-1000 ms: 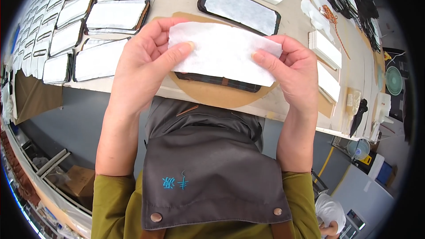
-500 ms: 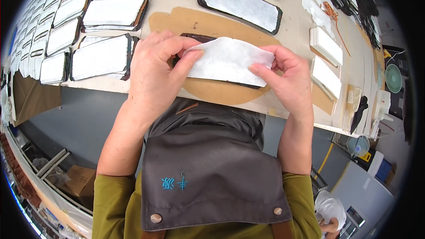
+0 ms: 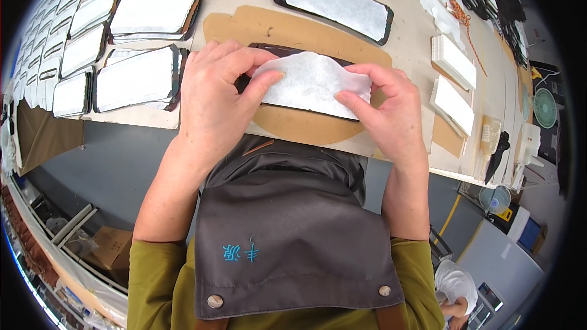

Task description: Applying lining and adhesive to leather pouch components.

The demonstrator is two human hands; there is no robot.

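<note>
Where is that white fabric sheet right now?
In the head view, the white fabric sheet sits centre, pinched between left hand and right hand, over a dark rectangular piece.

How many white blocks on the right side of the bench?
2: upper white block near the right edge, lower white block just below it, right of the right hand. Others may lie beyond the view.

Both forearms reach forward, left hand (image 3: 215, 99) and right hand (image 3: 386, 113) pinching with curled fingers (thumbs inward).
</note>
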